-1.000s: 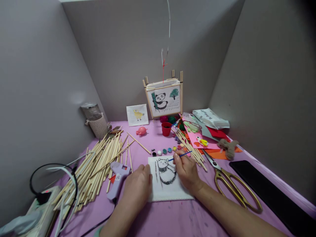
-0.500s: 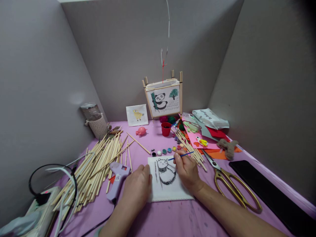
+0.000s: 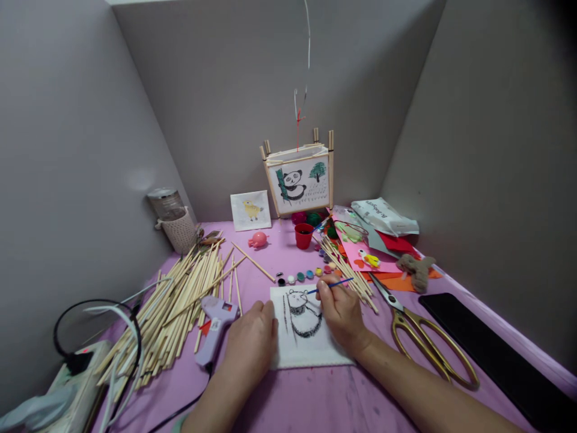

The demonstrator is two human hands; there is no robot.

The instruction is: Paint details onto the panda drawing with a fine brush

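Observation:
A white canvas panel [image 3: 311,356] lies flat on the purple-covered table, bearing a black panda outline with upright strokes at its left. My right hand [image 3: 341,310] pinches a thin blue paintbrush [image 3: 336,283], and its tip is at the panda's head. At the panel's left edge my left hand [image 3: 252,335] is closed with its fingers curled against the edge; the fingertips are partly hidden. Just beyond the panel runs a row of small paint pots [image 3: 300,276], the nearest one black. A red cup [image 3: 303,236] with dark liquid stands behind them.
Wooden sticks [image 3: 193,300] and a lilac glue gun [image 3: 216,331] lie left, near cables and a power strip [image 3: 85,373]. Gold-handled scissors [image 3: 419,337] and a black slab [image 3: 487,355] lie right. A panda lantern [image 3: 300,183] hangs behind; a chick picture [image 3: 250,210] leans on the wall.
Almost nothing differs. The brush tip stays at the panda's head, and both hands keep nearly the same positions.

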